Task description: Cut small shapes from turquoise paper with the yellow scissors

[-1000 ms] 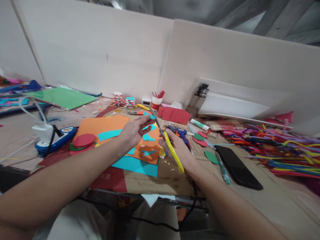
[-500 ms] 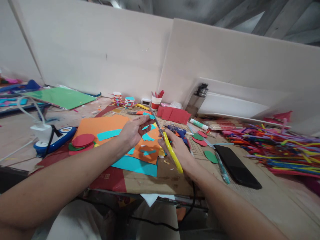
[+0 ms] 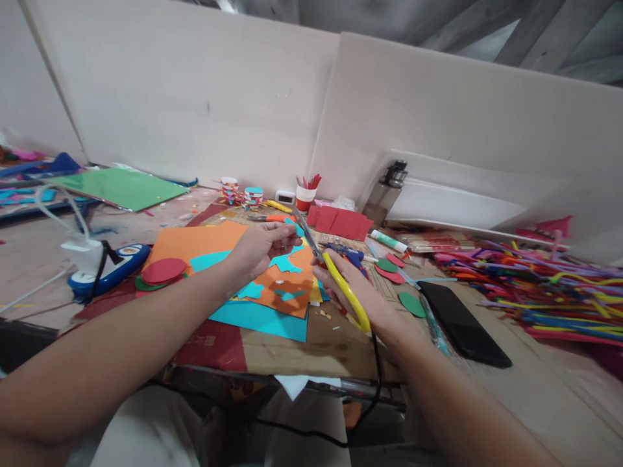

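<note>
My left hand [image 3: 260, 250] pinches a small piece of turquoise paper [image 3: 293, 225] between thumb and fingers. My right hand [image 3: 348, 279] is closed round the yellow handles of a pair of scissors [image 3: 346, 292], whose blades point up and left and lie against the paper's edge. Below the hands, cut turquoise scraps [image 3: 285, 264] rest on an orange sheet [image 3: 292, 303]. A turquoise sheet [image 3: 263, 323] sticks out from under it. Whether the blades are parted is hard to make out.
Red paper discs [image 3: 164, 270] and a blue power strip [image 3: 109, 272] lie left. Behind stand a cup of red sticks [image 3: 305, 196] and a bottle [image 3: 384, 194]. To the right are a glue stick [image 3: 388, 241], a black phone [image 3: 462, 323] and heaped pipe cleaners [image 3: 545, 285].
My left fingers have curled in more tightly around the turquoise paper, which has turned. The scissors' handles have shifted slightly right and up, with the blades still at the paper.
</note>
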### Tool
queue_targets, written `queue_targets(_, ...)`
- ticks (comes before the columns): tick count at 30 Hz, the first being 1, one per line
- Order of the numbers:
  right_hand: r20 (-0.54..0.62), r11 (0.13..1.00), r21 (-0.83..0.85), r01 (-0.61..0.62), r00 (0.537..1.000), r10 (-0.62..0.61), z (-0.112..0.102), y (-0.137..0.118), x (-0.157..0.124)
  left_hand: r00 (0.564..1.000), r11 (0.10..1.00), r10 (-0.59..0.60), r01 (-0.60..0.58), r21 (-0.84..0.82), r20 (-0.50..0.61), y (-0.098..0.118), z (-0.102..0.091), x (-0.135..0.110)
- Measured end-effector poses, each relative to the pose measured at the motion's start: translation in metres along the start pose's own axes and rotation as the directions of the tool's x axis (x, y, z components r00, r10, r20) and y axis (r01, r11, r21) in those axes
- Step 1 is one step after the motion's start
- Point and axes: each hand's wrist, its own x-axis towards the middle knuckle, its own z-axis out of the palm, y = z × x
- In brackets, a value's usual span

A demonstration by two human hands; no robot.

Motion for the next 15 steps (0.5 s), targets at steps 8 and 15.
queue_targets(8,0.108,0.999,-0.003,-0.032,0.994,0.033,-0.009,-0.007,-0.002,0.999,0.992,0.001,-0.008,0.123,0.054,0.006,-0.009,0.007)
queue_targets(15,0.142,0.996,-0.027,-0.085,0.986,0.088,-0.009,-0.011,-0.002,0.997,0.989,-0.013,0.001,0.149,0.080,0.007,-0.011,0.008)
